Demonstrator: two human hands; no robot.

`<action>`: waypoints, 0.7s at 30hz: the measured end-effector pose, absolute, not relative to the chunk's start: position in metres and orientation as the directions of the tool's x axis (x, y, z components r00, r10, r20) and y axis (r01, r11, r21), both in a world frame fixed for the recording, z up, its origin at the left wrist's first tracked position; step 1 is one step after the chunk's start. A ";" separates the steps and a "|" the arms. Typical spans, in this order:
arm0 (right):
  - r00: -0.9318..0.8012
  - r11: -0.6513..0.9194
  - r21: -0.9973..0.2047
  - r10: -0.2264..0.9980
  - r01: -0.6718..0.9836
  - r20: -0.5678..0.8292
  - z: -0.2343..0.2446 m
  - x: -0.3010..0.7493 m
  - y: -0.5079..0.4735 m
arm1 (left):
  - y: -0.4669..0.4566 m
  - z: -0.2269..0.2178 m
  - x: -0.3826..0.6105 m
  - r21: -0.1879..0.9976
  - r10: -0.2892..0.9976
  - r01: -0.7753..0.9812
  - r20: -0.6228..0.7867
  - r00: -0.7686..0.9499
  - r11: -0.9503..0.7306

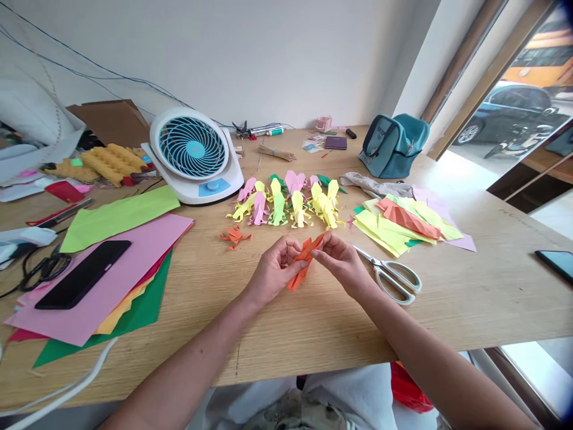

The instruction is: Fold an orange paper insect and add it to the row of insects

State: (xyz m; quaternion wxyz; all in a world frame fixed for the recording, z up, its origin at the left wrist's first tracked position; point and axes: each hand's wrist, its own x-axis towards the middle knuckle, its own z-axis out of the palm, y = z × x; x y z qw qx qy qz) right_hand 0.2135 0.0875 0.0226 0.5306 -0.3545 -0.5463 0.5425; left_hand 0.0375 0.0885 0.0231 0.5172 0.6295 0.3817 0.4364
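Both hands hold a folded orange paper piece (302, 264) just above the wooden table (313, 322). My left hand (274, 270) pinches its lower left side. My right hand (342, 263) pinches its upper right end with thumb and fingers closed. Beyond the hands lies a row of several finished paper figures (286, 203) in yellow, pink and green. A small orange paper figure (234, 236) lies alone to the left. White-handled scissors (394, 276) rest just right of my right hand.
A stack of coloured paper sheets (111, 280) with a black phone (83, 273) on it lies at left. Black scissors (40, 270) lie further left. A white and blue fan (193, 153) stands behind. Cut paper strips (403, 222) and a teal bag (392, 146) sit at right. Another phone (557, 261) lies near the right edge.
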 end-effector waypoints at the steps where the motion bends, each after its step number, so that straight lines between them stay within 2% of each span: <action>1: -0.189 0.151 -0.971 0.964 -0.183 0.186 0.023 0.214 0.087 | 0.089 0.023 0.038 0.986 0.931 0.025 0.145 0.336 -0.163; 4: -0.192 0.127 -0.979 0.969 -0.161 0.158 0.024 0.215 0.087 | 0.088 0.022 0.039 0.985 0.939 0.045 0.142 0.315 -0.164; 11: -0.172 0.139 -0.984 0.973 -0.107 0.156 0.019 0.217 0.089 | 0.078 0.021 0.044 0.906 0.917 0.237 0.279 0.286 -0.350; 16: -0.202 0.137 -0.981 0.966 -0.137 0.163 0.020 0.216 0.089 | 0.082 0.018 0.041 0.898 0.901 0.228 0.296 0.316 -0.375; 21: -0.248 0.166 -0.984 0.953 -0.058 0.175 0.023 0.218 0.088 | 0.084 0.015 0.039 0.890 0.884 0.238 0.289 0.367 -0.389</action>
